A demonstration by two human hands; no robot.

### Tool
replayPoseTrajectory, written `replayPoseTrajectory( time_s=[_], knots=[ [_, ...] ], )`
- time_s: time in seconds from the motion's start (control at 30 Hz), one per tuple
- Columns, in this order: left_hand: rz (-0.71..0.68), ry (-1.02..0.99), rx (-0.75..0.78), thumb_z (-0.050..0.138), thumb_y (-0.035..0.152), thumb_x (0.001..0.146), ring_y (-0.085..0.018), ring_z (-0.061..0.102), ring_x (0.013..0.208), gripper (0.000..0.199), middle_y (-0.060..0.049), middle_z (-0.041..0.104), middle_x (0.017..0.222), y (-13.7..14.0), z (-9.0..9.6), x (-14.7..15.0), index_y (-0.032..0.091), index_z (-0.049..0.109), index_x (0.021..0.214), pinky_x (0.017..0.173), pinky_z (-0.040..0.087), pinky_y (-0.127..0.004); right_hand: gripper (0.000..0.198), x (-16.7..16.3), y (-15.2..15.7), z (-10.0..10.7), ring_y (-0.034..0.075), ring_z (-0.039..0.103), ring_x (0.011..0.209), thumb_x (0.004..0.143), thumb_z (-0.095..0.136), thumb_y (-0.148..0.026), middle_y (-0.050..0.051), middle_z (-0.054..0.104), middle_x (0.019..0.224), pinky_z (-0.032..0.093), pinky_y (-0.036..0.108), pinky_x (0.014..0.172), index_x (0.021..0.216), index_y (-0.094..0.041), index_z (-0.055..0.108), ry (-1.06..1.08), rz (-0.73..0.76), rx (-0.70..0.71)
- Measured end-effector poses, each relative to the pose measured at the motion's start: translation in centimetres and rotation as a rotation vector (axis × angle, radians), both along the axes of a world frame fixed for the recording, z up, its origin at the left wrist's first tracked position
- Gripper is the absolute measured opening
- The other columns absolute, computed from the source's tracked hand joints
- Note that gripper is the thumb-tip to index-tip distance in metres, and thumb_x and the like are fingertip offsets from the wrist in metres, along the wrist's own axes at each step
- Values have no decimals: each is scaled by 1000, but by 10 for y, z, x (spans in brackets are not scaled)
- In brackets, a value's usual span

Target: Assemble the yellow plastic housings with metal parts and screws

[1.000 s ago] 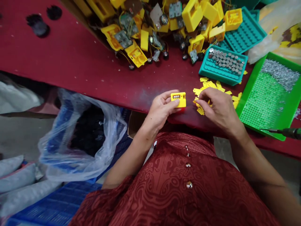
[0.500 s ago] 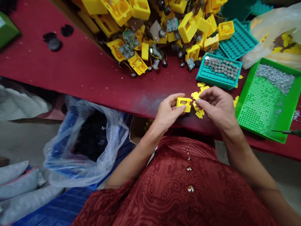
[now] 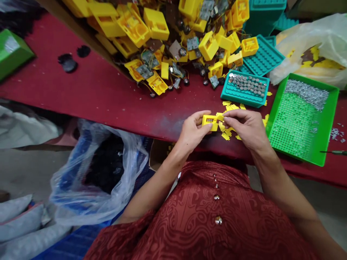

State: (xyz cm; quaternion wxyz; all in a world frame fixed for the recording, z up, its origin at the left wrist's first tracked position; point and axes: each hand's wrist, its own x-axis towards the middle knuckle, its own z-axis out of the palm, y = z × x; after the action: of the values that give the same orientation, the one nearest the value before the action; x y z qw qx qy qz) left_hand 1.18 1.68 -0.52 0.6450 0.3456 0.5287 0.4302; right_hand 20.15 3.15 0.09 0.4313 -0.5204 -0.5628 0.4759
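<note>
My left hand (image 3: 192,131) grips a small yellow plastic case (image 3: 210,122) between thumb and fingers. A slot in the case's face shows silvery button cells (image 3: 209,120) inside. Pinched in my right hand (image 3: 245,126) is a small flat yellow cover (image 3: 220,116), touching or almost touching the right end of the case. More loose yellow covers (image 3: 226,136) lie scattered on the table beneath and around my right fingers. Just beyond them sits a teal tray (image 3: 227,94) with rows of button cells on it.
A green perforated basket (image 3: 306,157) of small screws stands at right, a screwdriver (image 3: 336,152) by its edge. Yellow cases with wired circuit boards (image 3: 145,71) pile up at the back. Left below the table is a plastic-lined blue crate (image 3: 67,195) of black parts.
My right hand has come left to the case, and the yellow cover now shows in its fingertips. The camera view has shifted slightly.
</note>
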Motion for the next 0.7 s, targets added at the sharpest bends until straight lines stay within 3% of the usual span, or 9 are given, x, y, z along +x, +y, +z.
replayPoseTrajectory(
  time_s=[0.17, 0.4, 0.57, 0.7],
  knots=[
    [-21, 27, 44, 75, 11, 82, -20, 81, 104, 47, -14, 82, 124, -1, -5, 2, 13, 68, 129, 83, 68, -28, 18, -6, -4, 6, 11, 62, 63, 83, 73, -33, 2, 71, 77, 52, 26, 62, 90, -18, 80, 14, 70, -23],
    [-60, 122, 174, 73, 11, 84, -27, 76, 128, 50, -19, 75, 143, -3, -15, 2, 12, 65, 133, 104, 65, -36, 5, -17, -7, 7, 10, 60, 65, 81, 71, -22, 0, 68, 75, 48, 26, 66, 82, -17, 73, -148, -26, 82],
    [-107, 301, 335, 71, 13, 86, -26, 77, 124, 54, -13, 77, 143, -7, -18, 3, 19, 66, 139, 105, 64, -39, 3, -20, -8, 15, 10, 59, 68, 82, 73, -16, 0, 70, 76, 50, 27, 74, 81, -16, 76, -262, -49, 102],
    [-135, 507, 428, 67, 11, 86, -23, 79, 107, 54, -9, 81, 134, -12, -11, 6, 21, 68, 139, 96, 64, -38, 4, -21, -10, 18, 10, 59, 67, 81, 74, -14, 0, 72, 76, 49, 26, 73, 82, -16, 77, -293, -70, 65]
  ],
)
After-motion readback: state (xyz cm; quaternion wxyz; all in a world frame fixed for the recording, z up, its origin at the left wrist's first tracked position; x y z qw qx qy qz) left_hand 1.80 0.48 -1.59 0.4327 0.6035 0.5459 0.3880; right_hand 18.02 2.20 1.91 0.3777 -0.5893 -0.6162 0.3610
